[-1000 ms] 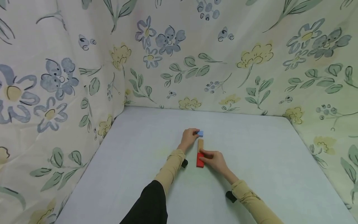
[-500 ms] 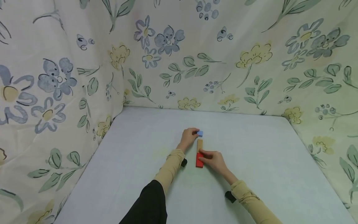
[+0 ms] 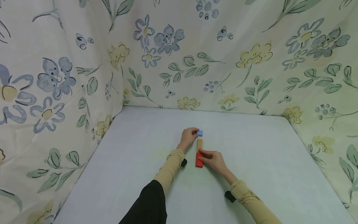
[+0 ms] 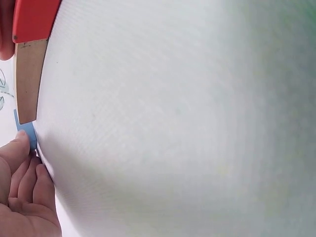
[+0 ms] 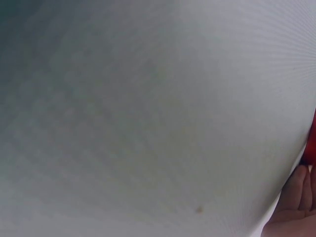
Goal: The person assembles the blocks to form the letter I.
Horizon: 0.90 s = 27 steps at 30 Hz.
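In the head view my left hand (image 3: 188, 138) pinches a small blue block (image 3: 199, 133) beyond the far end of a plain wooden block (image 3: 199, 145). The left wrist view shows the thumb against one face of the blue block (image 4: 28, 133). A narrow gap parts it from the wooden block in the head view. The wooden block meets a red block (image 3: 199, 162) end to end, and the three blocks form a line. Thumb and fingers of my right hand (image 3: 216, 160) hold the red block near that joint. The right wrist view catches just the edge of the red block (image 5: 311, 145).
All blocks lie on a white-covered table (image 3: 257, 161). Floral fabric (image 3: 195, 56) hangs behind the table and along its sides. Dark wrist cameras sit under both cuffs, one of them the right camera (image 3: 230, 196).
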### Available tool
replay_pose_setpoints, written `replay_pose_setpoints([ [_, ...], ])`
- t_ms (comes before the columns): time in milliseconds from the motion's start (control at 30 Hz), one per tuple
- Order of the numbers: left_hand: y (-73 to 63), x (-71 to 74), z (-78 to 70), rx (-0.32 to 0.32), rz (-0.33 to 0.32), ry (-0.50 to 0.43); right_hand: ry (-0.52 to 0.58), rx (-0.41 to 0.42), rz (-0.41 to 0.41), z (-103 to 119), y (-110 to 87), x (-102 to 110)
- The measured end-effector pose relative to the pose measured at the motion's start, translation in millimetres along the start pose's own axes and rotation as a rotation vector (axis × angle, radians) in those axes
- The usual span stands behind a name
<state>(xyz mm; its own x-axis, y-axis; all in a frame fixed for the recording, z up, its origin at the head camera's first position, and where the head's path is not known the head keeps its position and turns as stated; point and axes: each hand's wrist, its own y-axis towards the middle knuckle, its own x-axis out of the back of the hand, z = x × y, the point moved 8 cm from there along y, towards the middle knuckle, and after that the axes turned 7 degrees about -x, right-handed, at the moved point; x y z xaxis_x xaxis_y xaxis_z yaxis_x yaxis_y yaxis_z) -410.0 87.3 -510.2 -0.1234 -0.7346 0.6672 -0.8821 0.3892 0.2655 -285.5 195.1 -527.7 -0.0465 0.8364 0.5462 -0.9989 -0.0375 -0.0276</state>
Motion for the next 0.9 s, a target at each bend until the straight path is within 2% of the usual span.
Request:
replay_pose_setpoints([
  [400, 0.6, -2.4, 2.2, 0.022, 0.007, 0.004, 0.002, 0.003, -0.007, 0.5, -0.2, -0.2],
  [900, -0.8, 1.2, -2.8, 0.000, -0.015, 0.038, 0.022, -0.026, 0.005, -2.0, 0.5, 0.4],
])
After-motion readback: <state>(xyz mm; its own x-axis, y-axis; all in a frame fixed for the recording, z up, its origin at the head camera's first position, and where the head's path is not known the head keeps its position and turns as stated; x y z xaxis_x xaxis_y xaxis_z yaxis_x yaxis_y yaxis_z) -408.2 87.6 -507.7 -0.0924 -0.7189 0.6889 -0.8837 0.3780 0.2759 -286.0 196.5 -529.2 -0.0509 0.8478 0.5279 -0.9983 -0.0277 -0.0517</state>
